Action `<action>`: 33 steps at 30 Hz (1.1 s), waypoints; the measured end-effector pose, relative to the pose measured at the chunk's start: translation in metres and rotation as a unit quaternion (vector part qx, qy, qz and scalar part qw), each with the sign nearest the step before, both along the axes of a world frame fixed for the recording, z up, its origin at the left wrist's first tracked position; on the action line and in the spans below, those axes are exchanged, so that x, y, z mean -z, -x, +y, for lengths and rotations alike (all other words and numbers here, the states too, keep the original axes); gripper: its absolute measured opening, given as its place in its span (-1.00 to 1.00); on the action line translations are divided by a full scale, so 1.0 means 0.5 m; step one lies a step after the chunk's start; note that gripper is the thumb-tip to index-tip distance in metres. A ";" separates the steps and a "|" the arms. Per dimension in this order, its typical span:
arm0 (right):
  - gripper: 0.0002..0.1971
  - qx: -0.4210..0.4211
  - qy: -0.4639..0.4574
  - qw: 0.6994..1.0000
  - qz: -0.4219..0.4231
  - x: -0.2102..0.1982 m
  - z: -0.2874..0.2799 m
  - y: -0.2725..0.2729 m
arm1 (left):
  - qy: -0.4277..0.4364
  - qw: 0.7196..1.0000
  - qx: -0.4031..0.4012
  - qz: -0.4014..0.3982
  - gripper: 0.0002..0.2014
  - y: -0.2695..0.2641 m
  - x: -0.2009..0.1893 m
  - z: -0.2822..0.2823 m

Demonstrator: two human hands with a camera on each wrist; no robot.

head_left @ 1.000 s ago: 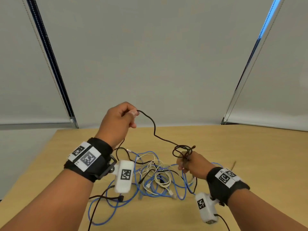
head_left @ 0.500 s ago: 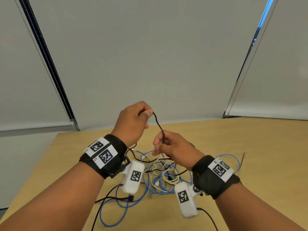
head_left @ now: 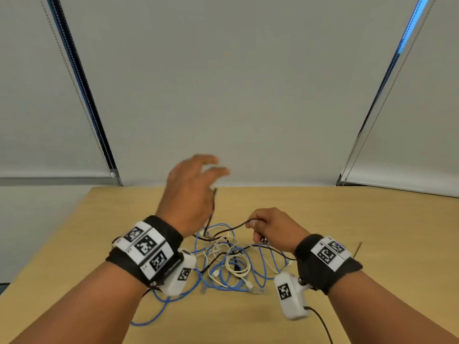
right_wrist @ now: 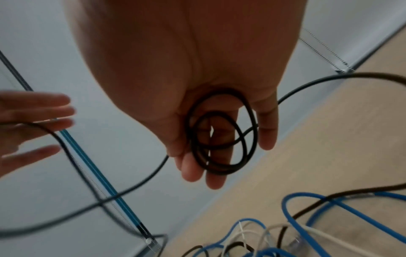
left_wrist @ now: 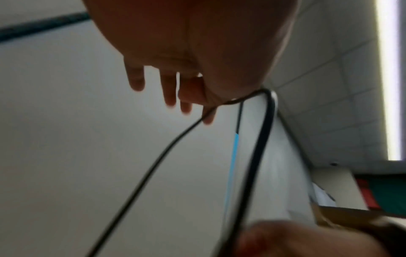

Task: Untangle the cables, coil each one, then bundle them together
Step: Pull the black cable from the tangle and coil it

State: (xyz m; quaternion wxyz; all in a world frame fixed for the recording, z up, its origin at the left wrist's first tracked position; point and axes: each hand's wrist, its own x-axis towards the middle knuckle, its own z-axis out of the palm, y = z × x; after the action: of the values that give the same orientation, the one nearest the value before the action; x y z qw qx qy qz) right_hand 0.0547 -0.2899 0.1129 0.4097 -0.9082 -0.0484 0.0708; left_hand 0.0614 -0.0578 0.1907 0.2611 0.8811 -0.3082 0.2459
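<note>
My left hand [head_left: 196,184] is raised above the table [head_left: 335,212] with its fingers spread and straight. A thin black cable [head_left: 233,225] hangs down from beside its thumb. In the left wrist view the black cable [left_wrist: 153,167] drapes over the edge of the left hand [left_wrist: 186,43]. My right hand [head_left: 270,224] is lower and to the right, and grips a small coil of the black cable [right_wrist: 219,132] in its curled fingers [right_wrist: 193,167]. Below both hands a blue cable [head_left: 223,281] and a white cable [head_left: 238,265] lie tangled.
The tangle sits near the middle of the wooden table. Grey roller blinds [head_left: 236,83] hang behind its far edge. Black leads from the wrist cameras [head_left: 320,319] trail towards me. A thin brown stick [head_left: 357,248] lies at the right.
My left hand let go of its pinch on the black cable and opened its fingers. My right hand moved down and right, away from the left, keeping the coil.
</note>
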 end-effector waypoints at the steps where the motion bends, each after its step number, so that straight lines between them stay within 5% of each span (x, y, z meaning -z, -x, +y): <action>1: -0.82 -0.001 0.006 1.000 -0.004 -0.007 -0.003 -0.004 | -0.005 0.998 0.043 0.037 -0.42 0.014 0.004 -0.022; 5: -0.82 -0.023 0.000 0.999 -0.025 -0.033 -0.016 -0.010 | 0.121 0.962 0.038 0.243 -0.58 0.021 0.014 -0.069; 9: -0.86 -0.077 -0.141 0.986 -0.031 -0.055 -0.009 -0.002 | -0.057 0.956 -0.035 0.287 -0.66 0.018 0.042 -0.100; 11: -0.91 -0.085 -0.177 0.980 -0.041 -0.065 -0.010 -0.006 | -0.063 0.949 -0.035 0.306 -0.84 0.014 0.051 -0.100; 15: -0.86 -0.090 -0.200 0.974 0.053 -0.059 -0.041 -0.008 | -0.035 0.964 -0.056 0.256 -0.79 -0.017 0.012 -0.052; 18: -0.78 -0.091 -0.264 0.952 0.128 -0.033 -0.082 0.001 | 0.072 0.970 -0.105 0.206 -0.77 -0.050 -0.032 0.012; 23: -0.59 -0.024 -0.369 0.917 0.147 0.026 -0.151 0.019 | 0.186 0.955 -0.161 0.166 -0.77 -0.094 -0.059 0.110; 26: -0.76 0.052 -0.358 0.923 0.134 0.051 -0.171 0.031 | 0.262 0.931 -0.191 0.167 -0.76 -0.108 -0.059 0.160; 29: -0.83 0.088 -0.307 0.941 0.107 0.056 -0.159 0.034 | 0.208 0.938 -0.193 0.200 -0.80 -0.118 -0.038 0.170; 33: -0.82 0.118 -0.253 0.959 0.045 0.036 -0.109 0.029 | -0.007 0.949 -0.208 0.237 -0.38 -0.111 -0.027 0.139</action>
State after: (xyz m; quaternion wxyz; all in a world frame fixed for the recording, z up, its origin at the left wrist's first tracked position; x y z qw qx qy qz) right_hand 0.0404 -0.3445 0.0948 0.6333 -0.7700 0.0611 0.0485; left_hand 0.1168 0.0116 0.2044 0.2640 0.9602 -0.0494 0.0765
